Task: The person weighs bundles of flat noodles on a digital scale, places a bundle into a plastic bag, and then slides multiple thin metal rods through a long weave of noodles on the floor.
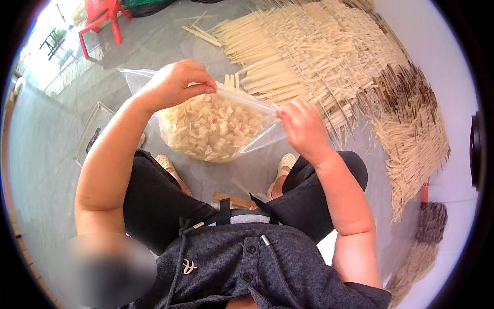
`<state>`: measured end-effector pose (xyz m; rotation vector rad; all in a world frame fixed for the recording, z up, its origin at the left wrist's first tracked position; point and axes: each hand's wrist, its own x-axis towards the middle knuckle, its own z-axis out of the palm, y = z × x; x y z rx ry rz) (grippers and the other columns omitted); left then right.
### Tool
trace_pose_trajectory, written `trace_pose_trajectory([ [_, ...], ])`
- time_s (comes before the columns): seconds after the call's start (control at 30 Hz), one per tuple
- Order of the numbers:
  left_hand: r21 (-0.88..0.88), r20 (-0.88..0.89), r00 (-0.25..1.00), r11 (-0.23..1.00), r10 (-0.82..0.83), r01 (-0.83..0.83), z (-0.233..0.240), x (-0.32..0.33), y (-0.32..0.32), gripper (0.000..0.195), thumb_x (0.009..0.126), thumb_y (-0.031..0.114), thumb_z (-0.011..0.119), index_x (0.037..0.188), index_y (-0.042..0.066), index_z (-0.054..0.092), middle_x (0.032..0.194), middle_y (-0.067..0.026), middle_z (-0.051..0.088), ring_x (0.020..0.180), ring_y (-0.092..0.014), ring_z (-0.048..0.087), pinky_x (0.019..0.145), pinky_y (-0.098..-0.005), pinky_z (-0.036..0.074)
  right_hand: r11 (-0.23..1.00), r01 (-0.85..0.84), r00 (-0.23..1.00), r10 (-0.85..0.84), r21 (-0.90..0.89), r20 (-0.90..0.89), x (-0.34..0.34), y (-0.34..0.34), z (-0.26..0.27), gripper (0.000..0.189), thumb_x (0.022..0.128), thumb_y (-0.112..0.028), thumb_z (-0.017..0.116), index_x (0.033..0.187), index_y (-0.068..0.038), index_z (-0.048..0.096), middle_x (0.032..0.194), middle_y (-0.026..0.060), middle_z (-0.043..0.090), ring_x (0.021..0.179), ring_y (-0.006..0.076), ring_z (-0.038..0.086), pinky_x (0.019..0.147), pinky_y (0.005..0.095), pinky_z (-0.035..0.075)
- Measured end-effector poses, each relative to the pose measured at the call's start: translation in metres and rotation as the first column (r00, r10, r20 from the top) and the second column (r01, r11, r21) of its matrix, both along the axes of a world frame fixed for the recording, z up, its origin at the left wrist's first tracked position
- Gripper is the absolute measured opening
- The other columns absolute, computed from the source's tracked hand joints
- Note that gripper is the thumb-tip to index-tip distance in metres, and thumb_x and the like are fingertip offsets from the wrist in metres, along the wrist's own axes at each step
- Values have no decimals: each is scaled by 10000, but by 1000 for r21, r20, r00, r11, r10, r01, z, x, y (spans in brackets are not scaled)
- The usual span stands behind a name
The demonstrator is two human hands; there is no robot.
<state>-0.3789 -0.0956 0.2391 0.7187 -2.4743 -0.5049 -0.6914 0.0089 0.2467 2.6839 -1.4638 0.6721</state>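
Observation:
A clear plastic bag rests on the floor between my feet. Its lower part is full of small, flat, cream-coloured pieces that look like dried noodle chips. My left hand pinches the bag's top edge between thumb and fingers, above the pieces. Farther right, my right hand grips the same edge by its other end. The plastic is drawn taut between the two hands, and its mouth looks flattened together. A loose corner of the bag sticks out behind my left wrist.
Long pale strips, apparently dried noodles, lie in a broad heap with thin sticks at the upper right. More bundles lean along the white wall. A red plastic chair stands at the upper left. A shallow tray lies beside my left arm.

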Motion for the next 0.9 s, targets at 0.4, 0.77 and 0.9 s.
trace_pose_trajectory([
  [0.4, -72, 29, 996, 994, 79, -77, 3, 3, 7, 123, 850, 191, 678, 908, 86, 704, 857, -52, 637, 886, -261, 586, 775, -378, 483, 917, 329, 897, -379, 226, 229, -65, 19, 28, 176, 901, -138, 590, 1017, -8, 620, 882, 112, 636, 854, 261, 611, 804, 365, 452],
  [0.77, -217, 63, 997, 976, 50, -36, 3, -4, 9, 96, 832, 196, 677, 887, 119, 693, 861, -12, 631, 919, -240, 588, 816, -373, 485, 990, -127, 987, 119, 63, 112, 87, -52, -2, 149, 879, -183, 614, 904, -37, 620, 832, 129, 623, 823, 326, 597, 753, 415, 459],
  [0.9, -263, 65, 995, 963, 74, -55, 1, 3, 8, 94, 824, 184, 687, 883, 111, 699, 873, -10, 643, 924, -238, 593, 807, -376, 491, 986, -157, 976, 147, 50, 160, 84, -52, -2, 130, 888, -160, 594, 852, -35, 595, 794, 123, 609, 778, 321, 586, 713, 415, 451],
])
